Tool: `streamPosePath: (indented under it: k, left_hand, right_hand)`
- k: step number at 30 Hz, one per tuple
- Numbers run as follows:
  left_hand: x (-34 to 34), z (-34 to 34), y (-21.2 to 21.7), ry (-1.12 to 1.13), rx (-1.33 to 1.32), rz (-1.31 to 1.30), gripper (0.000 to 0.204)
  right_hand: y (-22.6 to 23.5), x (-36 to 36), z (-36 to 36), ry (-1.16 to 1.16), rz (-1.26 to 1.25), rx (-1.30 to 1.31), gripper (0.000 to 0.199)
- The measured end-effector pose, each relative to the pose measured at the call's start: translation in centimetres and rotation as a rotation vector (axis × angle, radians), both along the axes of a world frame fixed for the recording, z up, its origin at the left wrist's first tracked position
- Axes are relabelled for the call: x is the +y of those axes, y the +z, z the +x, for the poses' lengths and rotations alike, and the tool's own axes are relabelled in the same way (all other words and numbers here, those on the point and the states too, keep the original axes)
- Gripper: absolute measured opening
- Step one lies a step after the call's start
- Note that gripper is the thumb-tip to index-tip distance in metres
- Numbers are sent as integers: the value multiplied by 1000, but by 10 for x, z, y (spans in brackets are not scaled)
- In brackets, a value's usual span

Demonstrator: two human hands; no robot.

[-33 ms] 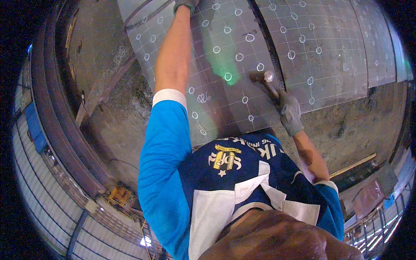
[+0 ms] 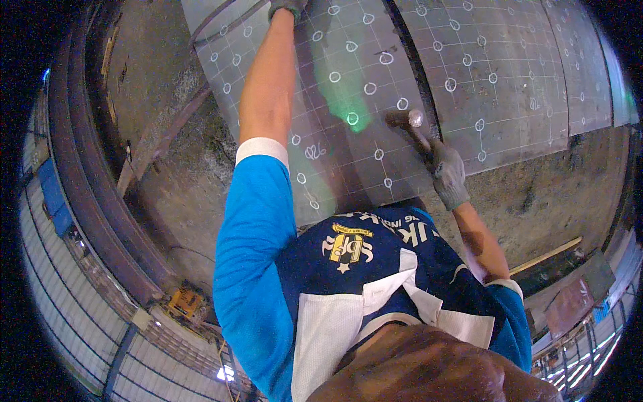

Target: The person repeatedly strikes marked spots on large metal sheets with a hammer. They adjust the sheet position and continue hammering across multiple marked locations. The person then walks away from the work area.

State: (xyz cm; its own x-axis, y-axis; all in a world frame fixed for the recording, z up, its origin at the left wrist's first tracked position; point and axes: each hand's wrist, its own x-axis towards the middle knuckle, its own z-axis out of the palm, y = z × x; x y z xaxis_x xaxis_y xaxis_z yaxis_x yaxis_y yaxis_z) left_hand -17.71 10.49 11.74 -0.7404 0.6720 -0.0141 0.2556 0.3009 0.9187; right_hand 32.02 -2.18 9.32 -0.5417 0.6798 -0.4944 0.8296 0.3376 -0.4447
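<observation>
Right hand (image 2: 447, 175), gloved, fist closed on hammer (image 2: 410, 124), its head over the chalk-circled steel plate (image 2: 509, 74). Left hand (image 2: 288, 7) on plate at frame top, grip unclear.

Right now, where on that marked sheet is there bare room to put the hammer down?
Bare patches: the gridded plate right of the dark seam, and the strip between the left forearm and the green glare. Crowded: around the hammer in the right hand. The left hand rests at the top edge.
</observation>
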Motion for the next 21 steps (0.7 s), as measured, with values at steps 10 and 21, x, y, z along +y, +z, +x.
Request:
streamPosePath:
  k: [10, 21]
  left_hand:
    - [2, -3, 4, -2, 57, -30, 24]
    - [-1, 4, 8, 4, 97, -41, 28]
  right_hand:
    - [6, 7, -7, 24, 13, 36, 34]
    - [-9, 51, -40, 167, 14, 16, 36]
